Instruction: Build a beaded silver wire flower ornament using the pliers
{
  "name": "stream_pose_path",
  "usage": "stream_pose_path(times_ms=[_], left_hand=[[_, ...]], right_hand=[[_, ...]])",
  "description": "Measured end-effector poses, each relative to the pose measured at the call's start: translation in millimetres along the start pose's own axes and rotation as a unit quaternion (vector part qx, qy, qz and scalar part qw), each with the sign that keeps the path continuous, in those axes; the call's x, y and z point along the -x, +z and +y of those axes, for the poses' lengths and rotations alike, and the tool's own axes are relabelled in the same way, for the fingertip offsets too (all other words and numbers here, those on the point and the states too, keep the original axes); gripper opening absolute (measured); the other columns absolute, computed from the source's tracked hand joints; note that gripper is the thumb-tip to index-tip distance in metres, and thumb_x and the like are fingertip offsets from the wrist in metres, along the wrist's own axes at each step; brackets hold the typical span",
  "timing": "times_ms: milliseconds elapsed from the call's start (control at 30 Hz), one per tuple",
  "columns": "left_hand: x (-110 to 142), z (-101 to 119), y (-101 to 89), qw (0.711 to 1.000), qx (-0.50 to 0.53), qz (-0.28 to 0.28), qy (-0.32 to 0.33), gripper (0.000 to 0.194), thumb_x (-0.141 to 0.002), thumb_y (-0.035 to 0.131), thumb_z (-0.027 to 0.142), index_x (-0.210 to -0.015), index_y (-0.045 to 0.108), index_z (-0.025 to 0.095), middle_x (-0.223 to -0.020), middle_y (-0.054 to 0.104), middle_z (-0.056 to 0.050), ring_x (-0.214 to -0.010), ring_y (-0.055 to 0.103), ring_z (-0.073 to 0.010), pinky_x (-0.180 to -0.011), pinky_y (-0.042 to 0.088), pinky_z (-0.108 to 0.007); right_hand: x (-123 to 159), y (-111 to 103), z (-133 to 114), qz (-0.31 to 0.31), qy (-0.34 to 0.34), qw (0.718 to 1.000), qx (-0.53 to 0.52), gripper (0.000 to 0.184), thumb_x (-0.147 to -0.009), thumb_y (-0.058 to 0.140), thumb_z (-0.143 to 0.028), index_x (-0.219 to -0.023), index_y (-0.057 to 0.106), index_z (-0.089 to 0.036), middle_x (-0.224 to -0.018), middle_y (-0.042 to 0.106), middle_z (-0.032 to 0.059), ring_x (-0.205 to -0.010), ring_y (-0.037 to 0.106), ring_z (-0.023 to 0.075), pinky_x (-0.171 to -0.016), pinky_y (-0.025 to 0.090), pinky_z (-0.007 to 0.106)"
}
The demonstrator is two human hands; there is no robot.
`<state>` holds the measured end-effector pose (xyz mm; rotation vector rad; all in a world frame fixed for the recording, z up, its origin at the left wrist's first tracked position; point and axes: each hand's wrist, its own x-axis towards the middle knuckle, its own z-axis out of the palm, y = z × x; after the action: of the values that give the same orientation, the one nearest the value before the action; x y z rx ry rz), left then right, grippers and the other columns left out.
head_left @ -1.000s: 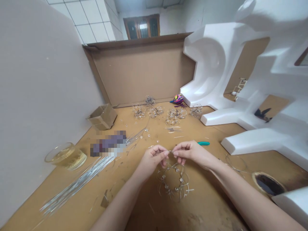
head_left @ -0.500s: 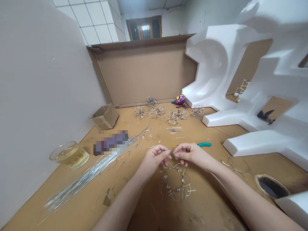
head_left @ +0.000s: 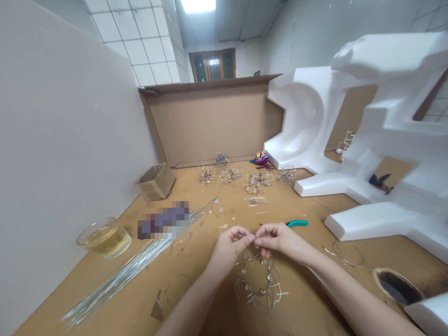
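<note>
My left hand (head_left: 235,246) and my right hand (head_left: 277,239) meet over the middle of the table, fingertips almost touching. Both are closed in a pinch on a thin piece of wire (head_left: 248,234), mostly hidden by the fingers. Just below them is a ring of looped silver wire with clear beads (head_left: 269,277), loose wire ends sticking out at its right side. Whether the pinched wire joins this ring I cannot tell. Behind my right hand lies a tool with a teal handle (head_left: 298,223), its front end largely covered by the hand.
A bundle of straight wires (head_left: 119,275) lies left, beside a blurred purple item (head_left: 163,221), a glass of yellowish liquid (head_left: 105,239) and a small cardboard box (head_left: 156,183). Several beaded wire pieces (head_left: 259,179) sit at the back. White foam (head_left: 367,210) borders the right, near a dark hole (head_left: 399,285).
The view has tilted up, so everything sits lower in it. My fingertips have come closer together, covering more of the wire between them. The beaded ring stays below the hands.
</note>
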<state>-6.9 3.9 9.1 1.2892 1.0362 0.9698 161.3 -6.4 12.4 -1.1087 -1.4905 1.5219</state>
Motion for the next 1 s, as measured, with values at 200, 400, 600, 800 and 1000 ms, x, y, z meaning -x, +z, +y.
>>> stream_pose_path(times_ms=[200,400,600,800,1000], left_hand=[[0,-1,-6.7,0.998,0.027,-0.012,-0.047,0.033,-0.056,0.073,0.043,-0.066,0.062,0.014,-0.053,0.049,0.005,-0.037,0.032,-0.0028,-0.041,0.020,-0.020],[-1,-5,-7.7,0.997,0.054,-0.046,-0.043,0.031,-0.059,0.073,0.040,-0.068,0.060,0.013,-0.051,0.043,0.007,-0.038,0.027,-0.0023,-0.040,0.017,-0.020],[-2,-6,-10.5,0.993,0.095,-0.059,-0.041,0.031,-0.059,0.073,0.038,-0.070,0.058,0.013,-0.050,0.035,0.009,-0.040,0.021,-0.0026,-0.039,0.015,-0.018],[-2,-7,-12.7,0.985,0.145,-0.077,-0.059,0.031,-0.061,0.074,0.034,-0.072,0.054,0.013,-0.049,0.032,0.010,-0.040,0.020,-0.0016,-0.039,0.013,-0.016],[0,-3,-14.3,0.959,0.234,-0.132,-0.089,0.029,-0.064,0.072,0.028,-0.069,0.048,0.014,-0.049,0.030,0.010,-0.040,0.020,-0.0011,-0.038,0.012,-0.014]], right_hand=[[14,-36,-11,0.139,-0.028,0.935,0.324,0.034,-0.078,0.047,-0.046,-0.082,0.064,-0.016,-0.075,0.066,0.0071,-0.069,0.060,0.0183,-0.068,0.045,0.033],[38,-71,-6,0.079,0.052,0.768,0.634,0.090,-0.056,0.064,-0.052,-0.133,0.040,-0.012,-0.128,0.047,0.0196,-0.114,0.043,0.0379,-0.090,0.036,0.047],[41,-65,-4,0.025,0.031,0.716,0.697,0.083,-0.054,0.061,-0.037,-0.132,0.040,-0.017,-0.124,0.048,0.0182,-0.107,0.047,0.0375,-0.082,0.039,0.046],[30,-61,-2,0.050,-0.028,0.657,0.752,0.044,-0.057,0.056,-0.025,-0.099,0.055,-0.013,-0.090,0.057,0.0150,-0.079,0.055,0.0276,-0.067,0.040,0.036],[45,-78,-19,0.093,-0.163,0.640,0.745,0.035,-0.065,0.049,-0.022,-0.099,0.048,-0.014,-0.090,0.054,0.0111,-0.083,0.051,0.0235,-0.067,0.037,0.032]])
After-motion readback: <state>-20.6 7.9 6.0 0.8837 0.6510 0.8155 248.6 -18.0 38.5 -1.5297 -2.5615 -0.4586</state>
